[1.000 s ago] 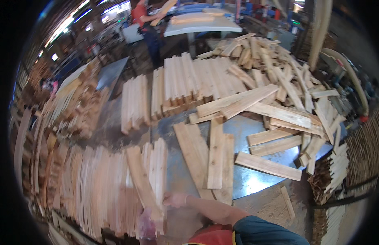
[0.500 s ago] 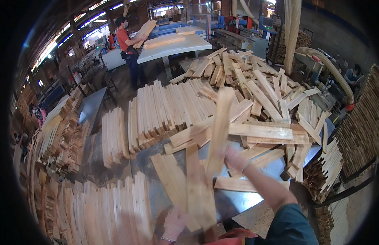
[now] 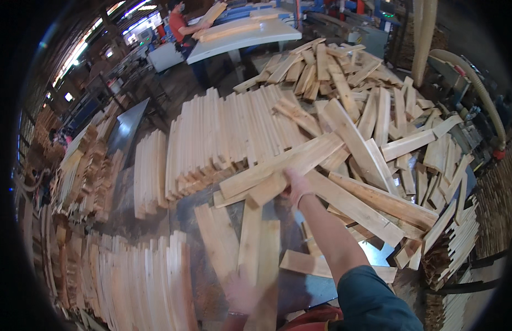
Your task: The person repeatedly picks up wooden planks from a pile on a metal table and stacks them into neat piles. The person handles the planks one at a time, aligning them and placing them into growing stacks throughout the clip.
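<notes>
My right hand (image 3: 296,186) reaches out to the middle of the pile and is closed on a short wooden board (image 3: 268,190), its fingers wrapped at the board's edge. Beneath and behind that board lies a longer pale plank (image 3: 267,167). Close to me, my left hand (image 3: 242,295) is smeared by motion at the near end of an upright-lying board (image 3: 249,237); its fingers are too blurred to read. Beside it rest a slanting board (image 3: 216,234) on the left and another board (image 3: 267,259) on the right.
A big heap of loose boards (image 3: 371,160) covers the metal table (image 3: 316,287) ahead and right. Neat rows of boards stand at the back (image 3: 223,132) and near left (image 3: 140,281). A person in a red shirt (image 3: 177,25) handles wood at a white table (image 3: 250,34).
The upright board near my right hand has gone from its earlier place. My right hand has moved forward and left onto another board. The view has tilted downward.
</notes>
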